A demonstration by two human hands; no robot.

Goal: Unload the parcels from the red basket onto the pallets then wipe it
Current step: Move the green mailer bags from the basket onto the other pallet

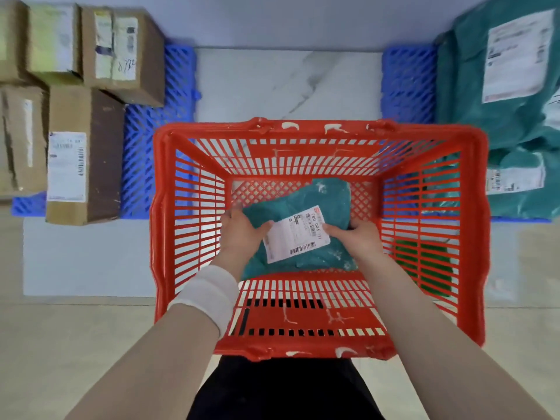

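Left hand [242, 230] and right hand [356, 234] inside red basket [318, 128], fingers [263, 226] curled round teal parcel [321, 198] sides, likely to lift it out evenly.

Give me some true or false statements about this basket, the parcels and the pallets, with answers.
1. The left hand and the right hand both hold the teal parcel in the red basket. True.
2. The cardboard boxes sit on the right pallet. False: they sit on the left pallet; teal bags lie on the right pallet.
3. The parcel's white label faces up. True.
4. The pallets are red. False: both are blue.
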